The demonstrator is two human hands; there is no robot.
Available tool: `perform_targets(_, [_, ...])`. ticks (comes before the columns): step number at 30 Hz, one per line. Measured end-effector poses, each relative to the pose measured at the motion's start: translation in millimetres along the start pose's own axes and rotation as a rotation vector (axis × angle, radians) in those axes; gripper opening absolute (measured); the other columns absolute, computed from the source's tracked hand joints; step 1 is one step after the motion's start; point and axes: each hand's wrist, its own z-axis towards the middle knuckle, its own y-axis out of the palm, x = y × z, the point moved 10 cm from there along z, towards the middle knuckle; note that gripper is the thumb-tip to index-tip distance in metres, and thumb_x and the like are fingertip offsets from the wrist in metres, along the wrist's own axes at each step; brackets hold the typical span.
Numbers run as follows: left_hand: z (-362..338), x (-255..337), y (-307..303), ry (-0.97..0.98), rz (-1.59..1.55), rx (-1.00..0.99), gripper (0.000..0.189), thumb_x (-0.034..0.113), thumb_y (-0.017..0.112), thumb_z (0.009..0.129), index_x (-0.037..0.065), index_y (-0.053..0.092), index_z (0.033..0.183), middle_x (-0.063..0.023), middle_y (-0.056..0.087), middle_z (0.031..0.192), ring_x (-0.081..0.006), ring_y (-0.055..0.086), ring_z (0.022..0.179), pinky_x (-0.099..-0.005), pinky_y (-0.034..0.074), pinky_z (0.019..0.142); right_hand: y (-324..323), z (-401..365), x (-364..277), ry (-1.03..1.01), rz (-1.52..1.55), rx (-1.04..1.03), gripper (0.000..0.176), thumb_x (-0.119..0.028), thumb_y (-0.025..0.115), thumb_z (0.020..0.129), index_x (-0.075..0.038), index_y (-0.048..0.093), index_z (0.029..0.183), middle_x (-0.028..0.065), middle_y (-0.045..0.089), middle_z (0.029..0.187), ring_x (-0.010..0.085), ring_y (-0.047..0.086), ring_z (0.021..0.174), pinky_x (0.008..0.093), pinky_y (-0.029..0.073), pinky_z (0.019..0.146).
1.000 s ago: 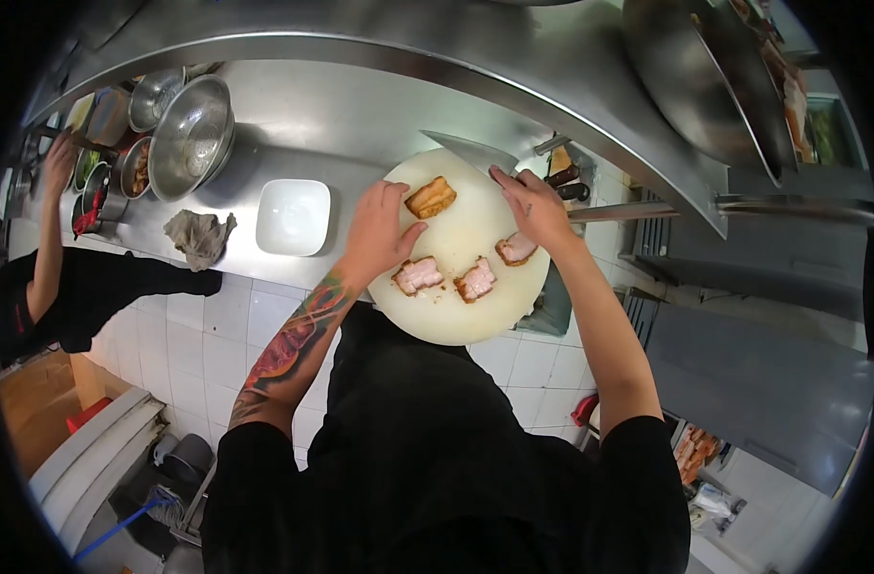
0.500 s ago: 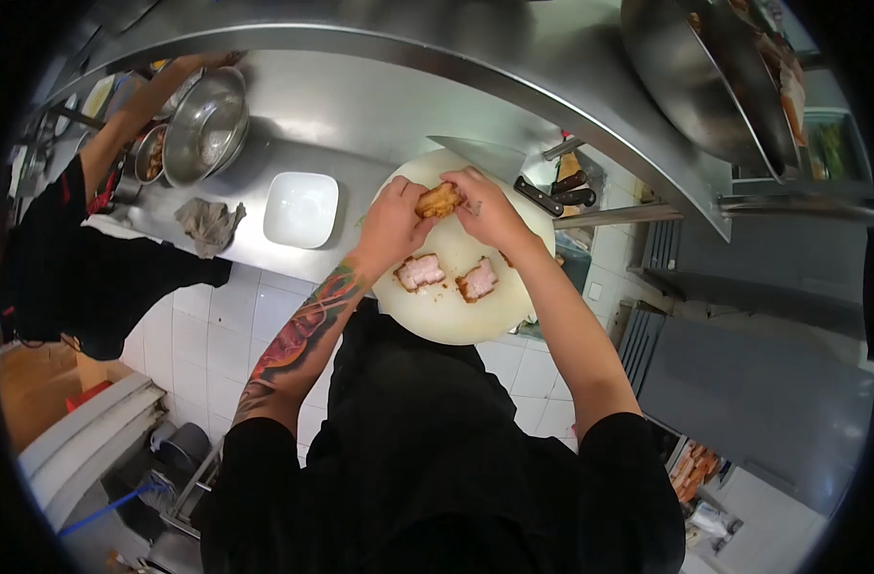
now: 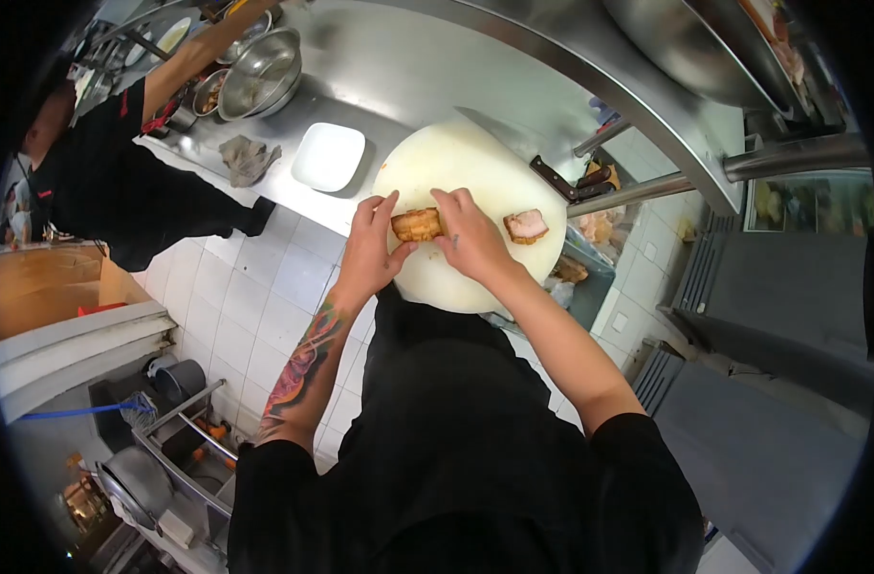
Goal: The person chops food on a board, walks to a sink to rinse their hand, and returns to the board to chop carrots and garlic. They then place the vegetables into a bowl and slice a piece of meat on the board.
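A browned piece of crispy pork belly (image 3: 417,226) lies between my two hands over the round white cutting board (image 3: 456,287). My left hand (image 3: 368,251) grips its left end between fingers and thumb. At its right end, my right hand (image 3: 473,235) has its fingers closed against the meat. Another piece of pork (image 3: 526,227), pale on top with a browned edge, rests on the board to the right. Small crumbs dot the board. Behind it lies a cleaver (image 3: 550,179) with a dark handle.
A white square dish (image 3: 329,157) and a crumpled grey cloth (image 3: 249,160) sit left of the board. Steel bowls (image 3: 262,78) stand farther left, where another person in black (image 3: 160,191) reaches across. A steel shelf (image 3: 590,81) overhangs the counter.
My hands have come down toward the board's near side with pork between them. Two loose pieces lay below my hands before; one now shows, at the right. The view has shifted.
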Motion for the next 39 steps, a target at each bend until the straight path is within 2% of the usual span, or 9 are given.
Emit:
perform_targets(4, [-18,-8,7,-0.259,-0.207,-0.025,0.091,0.009,0.087,0.081,0.003,0.041,0.159,-0.0208,0.054,0.142,-0.0399,0.063,0.116,-0.0438,0.055,0.098,-6,-3,11,0.054,-0.013,-0.064,0.066,-0.002,0.079,0.084,-0.006,0.047,0.142,0.0197,0.057,0.133,0.0431,0.064,0.119,0.0497,0.055,0.096])
perform_targets(10, [-9,-7,16,0.010,-0.063,0.121,0.083,0.002,0.086,0.080,0.004,0.048,0.153,-0.0170,0.064,0.128,-0.0294,0.065,0.099,-0.0366,0.057,0.084,18,15,10,-0.016,0.017,-0.154,0.062,0.004,0.076,0.083,-0.006,0.046,0.136,0.0231,0.063,0.130,0.0422,0.066,0.117,0.0484,0.055,0.096])
perform_targets(13, [-2,-17,27,-0.109,-0.135,0.033,0.076,0.001,0.084,0.080,0.002,0.051,0.149,-0.0196,0.063,0.123,-0.0391,0.064,0.110,-0.0429,0.057,0.092,21,27,24,0.025,0.101,-0.222,0.060,0.006,0.074,0.081,-0.005,0.046,0.133,0.0234,0.068,0.123,0.0407,0.069,0.109,0.0453,0.055,0.094])
perform_targets(17, [8,13,31,-0.142,-0.253,0.021,0.071,0.000,0.083,0.080,0.001,0.054,0.145,-0.0201,0.063,0.119,-0.0399,0.066,0.108,-0.0446,0.056,0.092,-11,18,37,0.040,0.169,-0.257,0.058,0.008,0.071,0.080,-0.004,0.046,0.132,0.0221,0.069,0.120,0.0355,0.072,0.102,0.0410,0.057,0.091])
perform_targets(19, [11,34,33,-0.081,-0.310,0.081,0.073,0.000,0.084,0.080,0.002,0.056,0.147,-0.0146,0.062,0.110,-0.0272,0.063,0.085,-0.0368,0.055,0.079,-33,7,34,0.047,0.099,-0.269,0.058,0.008,0.071,0.080,-0.004,0.046,0.132,0.0214,0.069,0.120,0.0346,0.072,0.104,0.0406,0.057,0.093])
perform_targets(26, [-8,55,72,-0.148,-0.298,-0.009,0.073,0.004,0.086,0.082,-0.002,0.054,0.147,-0.0160,0.063,0.113,-0.0270,0.063,0.086,-0.0372,0.055,0.081,-51,-33,35,-0.024,-0.080,-0.256,0.058,0.007,0.073,0.081,-0.006,0.047,0.131,0.0167,0.068,0.117,0.0357,0.069,0.110,0.0420,0.053,0.099])
perform_targets(32, [-22,59,69,-0.044,-0.244,0.143,0.091,0.005,0.088,0.079,-0.002,0.040,0.157,-0.0203,0.062,0.131,-0.0317,0.064,0.104,-0.0391,0.056,0.088,-51,-58,34,-0.067,0.125,-0.088,0.068,0.010,0.069,0.084,-0.006,0.045,0.145,0.0206,0.059,0.134,0.0410,0.060,0.124,0.0452,0.051,0.106])
perform_targets(36, [-36,58,66,-0.088,-0.283,0.170,0.090,0.004,0.089,0.078,-0.002,0.040,0.154,-0.0218,0.060,0.137,-0.0356,0.063,0.112,-0.0419,0.055,0.095,-58,-78,22,-0.078,0.125,0.000,0.072,0.013,0.065,0.084,-0.006,0.043,0.150,0.0247,0.054,0.146,0.0455,0.053,0.137,0.0472,0.048,0.112])
perform_targets(39, [-41,70,62,0.031,-0.160,0.235,0.080,0.003,0.088,0.078,-0.001,0.045,0.146,-0.0228,0.058,0.139,-0.0382,0.062,0.112,-0.0434,0.053,0.097,-46,-88,28,-0.081,0.059,0.066,0.073,0.015,0.062,0.085,-0.006,0.042,0.152,0.0275,0.048,0.155,0.0462,0.049,0.143,0.0474,0.045,0.117])
